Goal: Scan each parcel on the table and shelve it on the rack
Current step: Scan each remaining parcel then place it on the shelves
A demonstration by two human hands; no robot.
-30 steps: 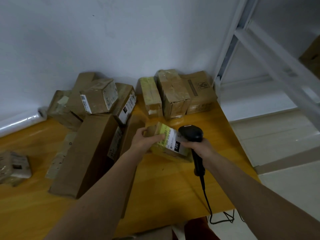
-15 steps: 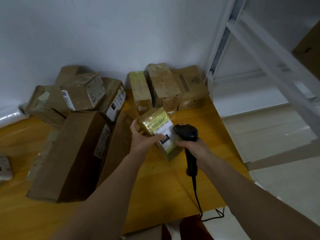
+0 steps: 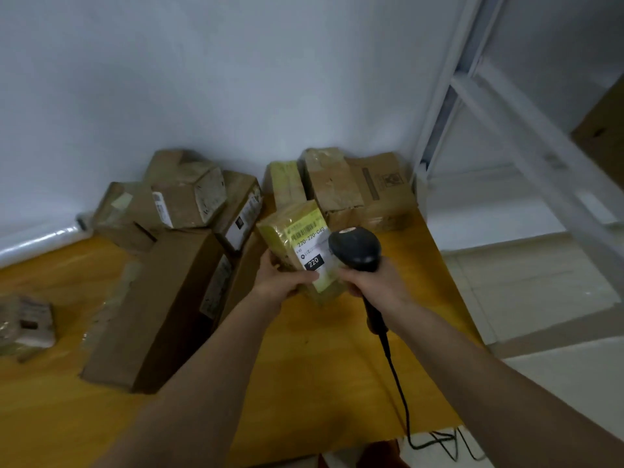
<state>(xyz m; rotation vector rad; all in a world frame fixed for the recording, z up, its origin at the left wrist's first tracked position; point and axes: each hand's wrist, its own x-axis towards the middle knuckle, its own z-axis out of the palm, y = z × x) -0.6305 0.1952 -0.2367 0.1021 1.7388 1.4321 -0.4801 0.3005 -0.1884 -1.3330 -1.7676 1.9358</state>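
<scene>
The table (image 3: 337, 383) is yellow wood and stands by a white wall. A long brown box (image 3: 158, 312) lies on it. Behind that sits a heap of small boxes (image 3: 175, 204). Three more boxes (image 3: 341, 187) stand at the far corner. A small wrapped parcel (image 3: 27, 325) lies at the left edge.

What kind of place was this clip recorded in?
Probably a small parcel sorting or storage room: labelled cardboard parcels piled on a wooden table, a handheld barcode scanner in the right hand, and a white metal rack alongside.
</scene>
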